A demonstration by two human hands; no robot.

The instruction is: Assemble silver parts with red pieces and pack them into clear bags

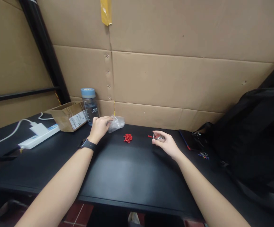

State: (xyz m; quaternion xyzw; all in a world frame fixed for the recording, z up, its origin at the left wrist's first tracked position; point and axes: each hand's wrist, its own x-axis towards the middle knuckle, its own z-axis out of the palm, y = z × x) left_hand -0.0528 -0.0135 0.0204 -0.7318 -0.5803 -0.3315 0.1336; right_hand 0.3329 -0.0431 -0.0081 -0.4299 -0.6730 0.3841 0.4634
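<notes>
Red small parts [128,137] lie heaped on the black table [132,176], unsorted; the left hand [100,126] clasps a clear plastic bag [116,123], while the right hand [164,143] pinches one red piece [156,136].

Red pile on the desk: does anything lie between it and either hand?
Nothing visible does. The red pile lies on bare black desk, between the left hand, which touches a clear plastic bag, and the right hand, which holds small red pieces.
</notes>
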